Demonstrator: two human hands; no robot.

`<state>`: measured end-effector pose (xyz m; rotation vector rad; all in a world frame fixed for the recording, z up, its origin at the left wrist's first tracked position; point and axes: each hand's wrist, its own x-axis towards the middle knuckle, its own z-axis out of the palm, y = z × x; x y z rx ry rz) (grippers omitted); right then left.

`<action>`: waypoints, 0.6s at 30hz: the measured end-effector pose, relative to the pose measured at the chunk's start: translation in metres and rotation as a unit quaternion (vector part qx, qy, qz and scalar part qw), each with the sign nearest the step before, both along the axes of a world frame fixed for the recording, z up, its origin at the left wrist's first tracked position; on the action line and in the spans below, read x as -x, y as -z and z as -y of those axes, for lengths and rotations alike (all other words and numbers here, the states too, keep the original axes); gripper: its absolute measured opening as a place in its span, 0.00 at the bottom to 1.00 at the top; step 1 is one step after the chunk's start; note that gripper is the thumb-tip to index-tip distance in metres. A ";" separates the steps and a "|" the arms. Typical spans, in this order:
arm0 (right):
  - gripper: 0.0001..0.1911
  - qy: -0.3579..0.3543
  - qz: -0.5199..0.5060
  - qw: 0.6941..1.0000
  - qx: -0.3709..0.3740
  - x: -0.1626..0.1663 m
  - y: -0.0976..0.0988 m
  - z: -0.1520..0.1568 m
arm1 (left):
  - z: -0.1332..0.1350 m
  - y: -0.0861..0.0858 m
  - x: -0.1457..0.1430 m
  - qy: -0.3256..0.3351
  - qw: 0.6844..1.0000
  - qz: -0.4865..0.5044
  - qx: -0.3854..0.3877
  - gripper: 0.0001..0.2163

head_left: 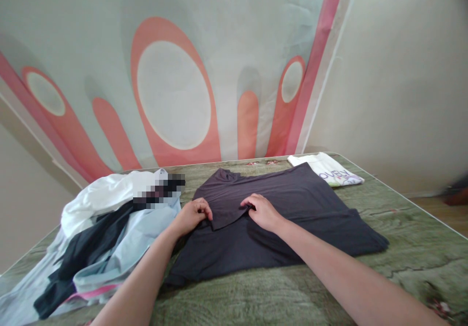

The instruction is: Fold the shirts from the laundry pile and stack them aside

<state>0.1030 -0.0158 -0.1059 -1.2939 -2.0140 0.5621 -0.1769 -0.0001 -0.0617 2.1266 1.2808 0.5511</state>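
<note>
Charcoal garment (pixel 288 197) pinched; left hand (pixel 193 215), right hand (pixel 263 213) curled, palm-down.

A pale backdrop (pixel 226 48) (orange shapes (pixel 248 126), some with white ovals (pixel 173 94)) rises behind the wood-patterned table (pixel 413 238), beside a plain wall (pixel 395 72).

One head-worn camera looks forward and down over the nearby table (pixel 413 233).

your bare left forearm (pixel 148 272) and bare right forearm (pixel 336 272) reached forward, angling inward. your bare left hand (pixel 192 215) was curled, fingers bent downward; your bare right hand (pixel 262 212) pinched, thumb close to its bent fingers.
</note>
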 end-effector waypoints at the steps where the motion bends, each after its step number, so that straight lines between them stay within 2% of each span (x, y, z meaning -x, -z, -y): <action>1: 0.20 0.002 0.003 1.000 -0.003 0.000 -0.002 0.001 | 0.000 0.000 0.000 -0.001 1.000 0.000 -0.001 0.07; 7: 0.13 0.011 -0.020 1.000 0.001 -0.001 -0.013 0.006 | 0.000 -0.003 0.003 -0.017 0.999 0.000 0.037 0.11; 11: 0.16 -0.030 -0.038 0.998 0.029 -0.005 -0.022 0.007 | 0.003 -0.011 0.004 -0.022 0.997 0.002 0.077 0.12; 13: 0.14 -0.037 -0.029 0.998 0.039 -0.005 -0.026 0.008 | 0.005 -0.015 0.003 -0.019 0.996 -0.006 0.089 0.12; 16: 0.06 -0.001 -0.009 0.999 0.044 -0.004 -0.027 0.008 | 0.006 -0.016 -0.001 -0.039 0.996 -0.017 0.083 0.13; 18: 0.05 0.024 0.006 0.999 0.041 -0.002 -0.025 0.008 | 0.006 -0.012 -0.004 -0.068 0.995 -0.018 0.069 0.13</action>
